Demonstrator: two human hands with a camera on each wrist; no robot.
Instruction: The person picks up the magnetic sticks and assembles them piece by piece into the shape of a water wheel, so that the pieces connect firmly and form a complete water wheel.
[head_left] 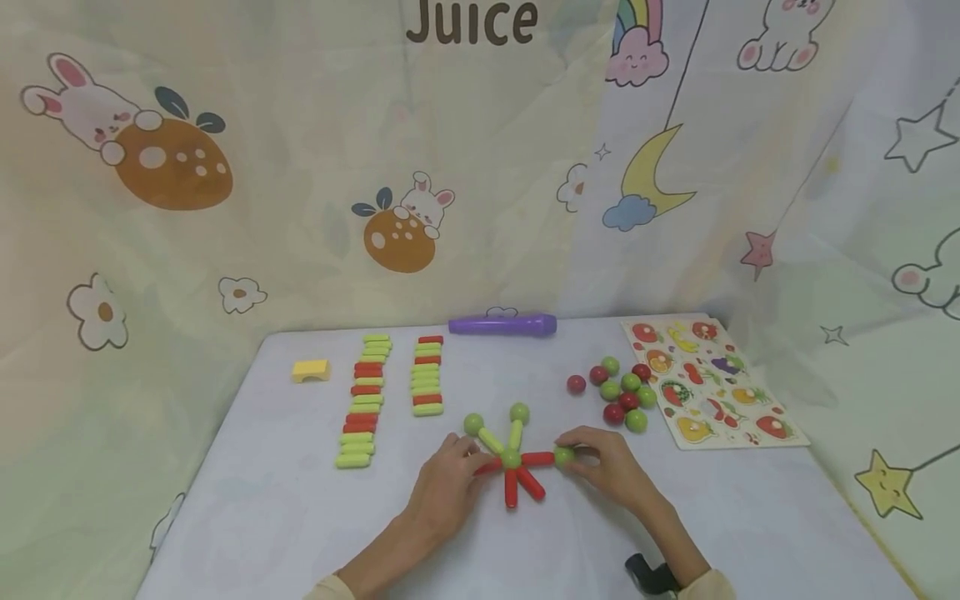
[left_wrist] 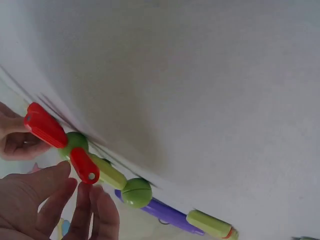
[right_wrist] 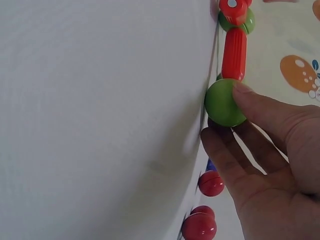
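At the middle of the table lies a star-shaped build of rods around a central green ball (head_left: 511, 457). Two yellow-green rods reach away from me, each tipped with a green ball (head_left: 473, 424). Several red rods go sideways and toward me. My left hand (head_left: 446, 487) pinches the left red rod (head_left: 487, 467); its fingertips are partly hidden in the head view. With thumb and fingers, my right hand (head_left: 611, 467) grips a green ball (right_wrist: 224, 102) at the end of the right red rod (right_wrist: 234, 54); ball and rod touch.
Left of the build lie two columns of red and yellow-green rods (head_left: 366, 400) and a yellow block (head_left: 311, 371). A purple microphone-shaped stick (head_left: 502, 325) lies at the back edge. Red and green balls (head_left: 628, 402) cluster at right beside a fruit-picture board (head_left: 712, 379).
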